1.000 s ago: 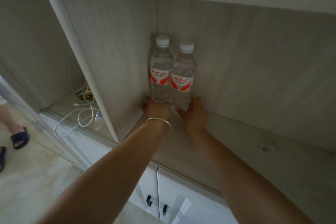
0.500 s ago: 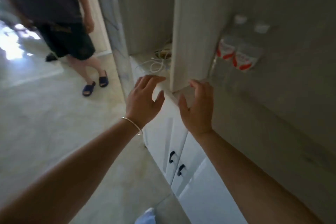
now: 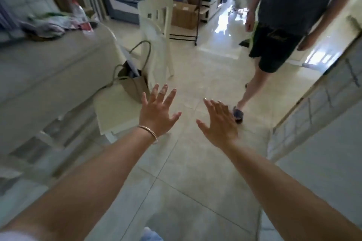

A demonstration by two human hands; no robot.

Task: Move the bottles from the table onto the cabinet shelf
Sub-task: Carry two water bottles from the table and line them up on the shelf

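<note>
A bottle point(image 3: 79, 13), clear with a reddish label, seems to stand on the table point(image 3: 58, 60), far out beyond the left fingertips and off to their left, among a heap of crumpled cloth point(image 3: 45, 24); blur makes it hard to be sure, and I cannot tell whether more bottles stand there. The cabinet shelf is not in sight. Both hands are empty: the left hand point(image 3: 158, 112), with a bangle point(image 3: 147, 132) at its wrist, has its fingers point(image 3: 163, 92) spread wide, and the right hand point(image 3: 220, 122) is likewise splayed, palm down, holding nothing. They hang over bare floor tiles point(image 3: 195, 162), with a handbag point(image 3: 135, 82) on a white chair point(image 3: 117, 111) just beyond the left fingertips and a second person's sandalled foot point(image 3: 238, 114) just past the right fingers. I judge this the walk to the table for another load. The next move calls for a swing leftward, passing the chair, then closing 1 hand round the bottle's body
</note>
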